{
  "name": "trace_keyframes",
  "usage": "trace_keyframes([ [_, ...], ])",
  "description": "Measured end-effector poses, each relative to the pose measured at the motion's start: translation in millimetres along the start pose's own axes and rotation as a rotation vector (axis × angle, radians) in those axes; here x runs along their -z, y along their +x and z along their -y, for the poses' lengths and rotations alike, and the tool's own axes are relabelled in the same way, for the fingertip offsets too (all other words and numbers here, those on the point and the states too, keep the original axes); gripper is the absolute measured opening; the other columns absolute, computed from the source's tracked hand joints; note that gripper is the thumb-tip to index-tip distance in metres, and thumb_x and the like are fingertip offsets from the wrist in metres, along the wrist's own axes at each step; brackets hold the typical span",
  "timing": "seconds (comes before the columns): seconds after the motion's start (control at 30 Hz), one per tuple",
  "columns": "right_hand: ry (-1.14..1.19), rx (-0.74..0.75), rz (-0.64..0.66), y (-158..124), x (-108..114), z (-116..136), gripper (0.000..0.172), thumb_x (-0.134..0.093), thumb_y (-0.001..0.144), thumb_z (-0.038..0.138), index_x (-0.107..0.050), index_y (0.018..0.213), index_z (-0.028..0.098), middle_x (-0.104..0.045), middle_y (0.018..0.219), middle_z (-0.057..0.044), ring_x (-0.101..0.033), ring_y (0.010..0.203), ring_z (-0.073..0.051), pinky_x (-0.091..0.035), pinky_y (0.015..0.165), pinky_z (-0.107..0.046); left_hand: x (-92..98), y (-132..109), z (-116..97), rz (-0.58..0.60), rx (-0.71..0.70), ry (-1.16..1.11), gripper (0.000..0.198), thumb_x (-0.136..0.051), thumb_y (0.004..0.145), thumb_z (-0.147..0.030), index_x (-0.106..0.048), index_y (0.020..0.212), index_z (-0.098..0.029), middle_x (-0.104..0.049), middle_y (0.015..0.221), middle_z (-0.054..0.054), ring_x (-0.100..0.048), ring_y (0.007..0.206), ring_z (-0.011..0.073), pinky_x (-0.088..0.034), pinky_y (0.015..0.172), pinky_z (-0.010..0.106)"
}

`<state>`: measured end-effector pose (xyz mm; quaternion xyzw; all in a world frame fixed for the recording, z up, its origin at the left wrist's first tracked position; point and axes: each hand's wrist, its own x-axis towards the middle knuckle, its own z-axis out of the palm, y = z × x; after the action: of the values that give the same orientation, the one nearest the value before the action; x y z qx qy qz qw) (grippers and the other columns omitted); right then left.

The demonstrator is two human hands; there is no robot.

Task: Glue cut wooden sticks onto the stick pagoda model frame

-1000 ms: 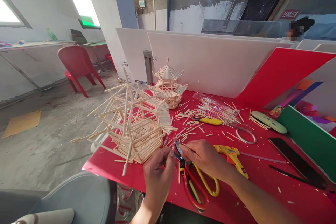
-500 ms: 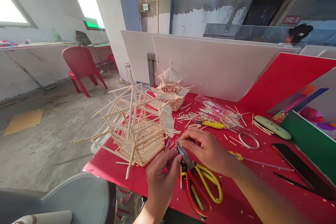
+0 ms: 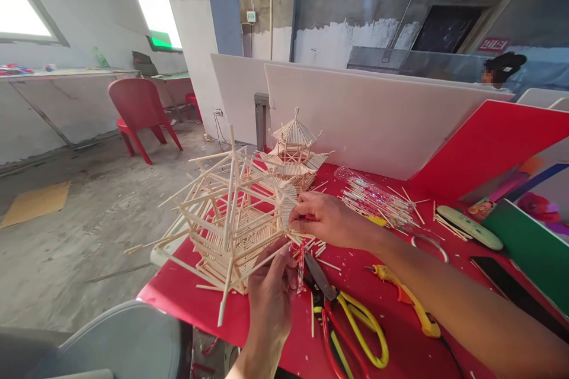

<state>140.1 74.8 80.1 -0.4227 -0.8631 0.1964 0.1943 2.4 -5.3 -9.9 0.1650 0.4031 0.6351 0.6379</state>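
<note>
A half-built pavilion frame of thin wooden sticks (image 3: 231,207) stands at the table's left edge, one roof side covered with slats. My right hand (image 3: 317,217) is closed in a pinch at the lower edge of that slatted side; its fingers hide what they grip. Below it, my left hand (image 3: 272,284) curls closed by the frame's near right corner, and I cannot make out anything in its fingers. Just right of my left hand lie cutters with red and yellow handles (image 3: 328,291). A clear plastic wrapper (image 3: 301,266) is beside the left fingertips.
A smaller stick pavilion (image 3: 295,133) stands behind. Loose sticks in a clear bag (image 3: 377,198) lie to the right, with a yellow glue gun (image 3: 411,299) under my right forearm. White boards (image 3: 355,118) line the back. A grey bin (image 3: 124,337) stands at lower left.
My right hand has moved up and left from the cutters to the slatted roof side. My left hand has shifted slightly down, away from the cutters' tips. The glue gun is now more exposed.
</note>
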Motion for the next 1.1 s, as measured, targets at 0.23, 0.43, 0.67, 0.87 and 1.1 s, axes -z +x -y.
trace_keyframes([
  [0.23,0.080,-0.033,-0.016,-4.9,-0.5,0.0,0.010,-0.067,0.089,0.025,-0.072,0.082,0.021,-0.059,0.081,0.001,-0.055,0.076,-0.012,-0.040,0.068,-0.026,7.4,0.7,3.5,-0.011,0.023,0.056,0.038,-0.088,0.062,-0.033,-0.068,0.090,-0.016,-0.056,0.050,-0.007,-0.042,0.037,0.0044,-0.029,0.037,0.016],
  [0.43,0.097,-0.063,0.060,-1.8,-0.6,1.8,0.007,-0.068,0.086,0.020,-0.073,0.081,0.020,-0.061,0.082,0.001,-0.058,0.077,-0.012,-0.041,0.069,-0.026,7.6,-1.0,1.4,-0.004,0.014,0.085,0.034,-0.088,0.061,-0.035,-0.067,0.078,-0.014,-0.056,0.050,-0.006,-0.042,0.037,0.0044,-0.028,0.036,0.017],
  [0.67,0.136,-0.045,0.102,-0.2,1.1,-2.7,0.006,-0.067,0.086,0.021,-0.073,0.084,0.020,-0.065,0.090,-0.001,-0.060,0.083,-0.014,-0.043,0.074,-0.027,5.0,0.3,-1.8,0.000,-0.013,0.058,0.037,-0.088,0.060,-0.034,-0.069,0.085,-0.014,-0.059,0.056,-0.004,-0.044,0.038,0.0048,-0.032,0.036,0.018],
  [0.87,0.132,-0.042,0.086,1.5,-1.9,-3.4,0.007,-0.068,0.087,0.023,-0.074,0.086,0.021,-0.065,0.090,-0.001,-0.061,0.084,-0.015,-0.043,0.074,-0.027,1.2,2.9,-2.5,0.018,0.015,0.053,0.036,-0.087,0.060,-0.035,-0.069,0.083,-0.014,-0.060,0.055,-0.003,-0.043,0.038,0.0048,-0.029,0.036,0.017],
  [1.1,0.187,-0.010,0.042,1.0,-6.4,-6.9,0.008,-0.067,0.088,0.023,-0.073,0.084,0.019,-0.063,0.087,-0.001,-0.060,0.080,-0.014,-0.044,0.073,-0.027,4.7,4.8,0.1,0.003,0.051,0.035,0.042,-0.087,0.060,-0.034,-0.070,0.092,-0.014,-0.061,0.055,-0.003,-0.044,0.038,0.0054,-0.028,0.036,0.017],
])
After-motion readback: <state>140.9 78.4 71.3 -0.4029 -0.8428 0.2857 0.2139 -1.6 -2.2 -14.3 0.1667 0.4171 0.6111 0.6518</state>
